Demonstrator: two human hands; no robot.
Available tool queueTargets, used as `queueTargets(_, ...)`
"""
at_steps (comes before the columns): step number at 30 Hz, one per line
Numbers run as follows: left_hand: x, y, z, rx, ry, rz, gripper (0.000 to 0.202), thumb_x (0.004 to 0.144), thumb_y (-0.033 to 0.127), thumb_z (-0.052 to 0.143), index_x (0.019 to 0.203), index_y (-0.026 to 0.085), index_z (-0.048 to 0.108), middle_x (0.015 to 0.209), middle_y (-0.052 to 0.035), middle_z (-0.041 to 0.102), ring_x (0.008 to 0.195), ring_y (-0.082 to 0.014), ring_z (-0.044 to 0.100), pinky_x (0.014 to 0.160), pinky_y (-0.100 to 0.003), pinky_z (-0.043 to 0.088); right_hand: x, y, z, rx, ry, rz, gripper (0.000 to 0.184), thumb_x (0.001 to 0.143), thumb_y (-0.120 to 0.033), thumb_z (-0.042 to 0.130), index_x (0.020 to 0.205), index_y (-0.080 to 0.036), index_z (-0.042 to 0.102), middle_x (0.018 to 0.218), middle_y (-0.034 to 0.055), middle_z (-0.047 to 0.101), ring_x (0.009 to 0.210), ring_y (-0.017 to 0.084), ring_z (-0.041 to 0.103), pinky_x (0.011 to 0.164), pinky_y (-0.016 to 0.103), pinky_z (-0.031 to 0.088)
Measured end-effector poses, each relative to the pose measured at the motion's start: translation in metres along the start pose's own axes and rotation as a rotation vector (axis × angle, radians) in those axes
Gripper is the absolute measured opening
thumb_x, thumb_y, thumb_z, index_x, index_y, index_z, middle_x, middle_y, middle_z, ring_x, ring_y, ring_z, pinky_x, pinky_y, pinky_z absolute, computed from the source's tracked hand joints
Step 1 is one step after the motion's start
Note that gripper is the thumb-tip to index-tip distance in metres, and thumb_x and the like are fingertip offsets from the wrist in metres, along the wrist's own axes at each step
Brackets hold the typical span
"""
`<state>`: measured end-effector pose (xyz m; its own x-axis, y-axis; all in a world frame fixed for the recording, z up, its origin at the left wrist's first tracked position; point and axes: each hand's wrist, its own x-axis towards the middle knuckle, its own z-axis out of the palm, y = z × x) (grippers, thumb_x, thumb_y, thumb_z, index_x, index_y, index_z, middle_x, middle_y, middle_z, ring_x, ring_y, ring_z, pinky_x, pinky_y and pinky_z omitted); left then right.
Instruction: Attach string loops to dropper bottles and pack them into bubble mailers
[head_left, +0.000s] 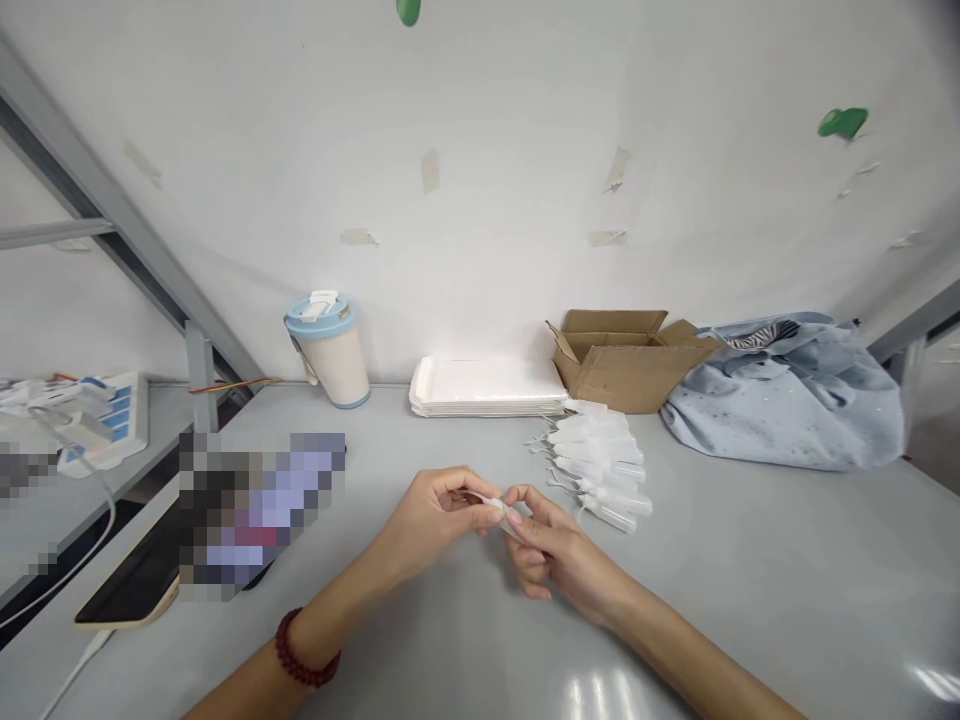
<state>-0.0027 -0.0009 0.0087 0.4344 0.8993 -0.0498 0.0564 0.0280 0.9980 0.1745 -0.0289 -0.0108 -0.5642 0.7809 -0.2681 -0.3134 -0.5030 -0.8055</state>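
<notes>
My left hand (448, 508) pinches one end of a small translucent white plastic piece (513, 522) between thumb and forefinger. My right hand (551, 545) grips the same piece from the other side, so the fingertips of both hands nearly meet over it. The fingers partly cover the piece, and its full shape is hidden. Just beyond my right hand lies a row of several similar translucent white tubes (600, 460). Their thin, bent ends point left.
Behind the tubes are a stack of white padded envelopes (491, 385), an open cardboard box (622, 375) and a light-blue cloth bag (787, 400). Left stand a lidded cup (334, 355) and a dark phone (131, 565) on a cable, beside a blurred-out screen (277, 510).
</notes>
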Motion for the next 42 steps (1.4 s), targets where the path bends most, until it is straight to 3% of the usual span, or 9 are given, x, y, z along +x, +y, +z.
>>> queueTargets(5,0.0,-0.002,-0.003,-0.069,-0.039,0.056,0.016,0.072,0.022,0.072,0.086,0.016,0.069,0.083,-0.0027,0.066,0.08,-0.0155,0.059,0.076,-0.027,0.048,-0.002,-0.004,-0.004,0.183,-0.09,0.161,0.03,0.085,-0.049,0.055,0.079,-0.022,0.043,0.046,-0.0127,0.023,0.039,0.003,0.01,0.033,0.015,0.017)
queueTargets(12,-0.003,0.002,-0.002,0.064,-0.092,0.123,0.014,0.076,0.023,0.067,0.088,0.017,0.073,0.085,-0.0039,0.064,0.075,-0.014,0.057,0.068,-0.024,0.047,-0.002,0.0,-0.009,0.18,-0.121,0.23,0.038,0.083,-0.056,0.052,0.071,-0.021,0.042,0.042,-0.0132,0.018,0.037,0.004,0.006,0.03,0.015,0.014)
queueTargets(15,-0.004,0.001,-0.001,0.057,-0.089,0.077,0.013,0.076,0.023,0.067,0.087,0.017,0.072,0.083,-0.0024,0.061,0.072,-0.0125,0.056,0.066,-0.023,0.046,-0.001,-0.002,-0.004,0.023,-0.007,0.141,0.035,0.087,-0.057,0.045,0.081,-0.023,0.041,0.046,-0.0128,0.022,0.04,0.005,0.01,0.035,0.017,0.022)
queueTargets(19,-0.002,-0.002,0.0,-0.026,-0.058,-0.064,0.013,0.073,0.023,0.069,0.084,0.015,0.071,0.079,-0.001,0.062,0.071,-0.0131,0.058,0.068,-0.024,0.047,0.0,0.002,-0.002,-0.454,0.202,-0.15,0.034,0.087,-0.056,0.046,0.088,-0.023,0.04,0.063,-0.0069,0.04,0.052,0.008,0.035,0.051,0.023,0.035)
queueTargets(25,0.002,-0.005,-0.004,-0.033,0.012,-0.169,0.018,0.07,0.024,0.071,0.086,0.015,0.07,0.07,-0.0007,0.066,0.071,-0.0155,0.062,0.073,-0.028,0.049,0.002,0.015,-0.012,-1.019,0.345,-0.435,0.019,0.087,-0.039,0.05,0.095,-0.022,0.046,0.079,0.0026,0.056,0.06,0.015,0.046,0.056,0.028,0.033)
queueTargets(30,-0.001,-0.003,-0.002,0.212,0.009,0.044,0.015,0.074,0.02,0.065,0.087,0.017,0.072,0.087,-0.0044,0.068,0.084,-0.0189,0.062,0.077,-0.028,0.05,0.001,0.012,-0.01,-0.947,0.332,-0.398,0.019,0.088,-0.04,0.049,0.094,-0.022,0.049,0.059,-0.0036,0.048,0.05,0.013,0.039,0.05,0.026,0.029)
queueTargets(34,-0.004,0.001,-0.001,0.322,0.002,0.104,0.017,0.074,0.017,0.063,0.089,0.018,0.072,0.085,-0.0037,0.07,0.081,-0.018,0.063,0.076,-0.028,0.051,0.002,0.002,-0.007,-0.588,0.2,-0.2,0.033,0.084,-0.053,0.049,0.083,-0.02,0.049,0.058,-0.0056,0.046,0.042,0.008,0.035,0.041,0.023,0.029)
queueTargets(37,-0.003,0.0,-0.002,0.265,-0.004,0.084,0.02,0.074,0.018,0.064,0.092,0.018,0.071,0.092,-0.0041,0.071,0.086,-0.0188,0.065,0.082,-0.029,0.051,0.004,-0.001,-0.007,-0.444,0.175,-0.137,0.038,0.081,-0.057,0.052,0.077,-0.019,0.047,0.055,-0.0068,0.045,0.039,0.006,0.032,0.038,0.021,0.03)
queueTargets(42,-0.001,-0.004,-0.004,0.169,0.014,-0.115,0.027,0.075,0.033,0.067,0.096,0.017,0.067,0.084,-0.0041,0.073,0.083,-0.0205,0.067,0.074,-0.028,0.051,0.003,0.0,-0.006,-0.561,0.23,-0.214,0.034,0.084,-0.053,0.05,0.082,-0.019,0.049,0.06,-0.0053,0.05,0.042,0.006,0.036,0.041,0.021,0.031)
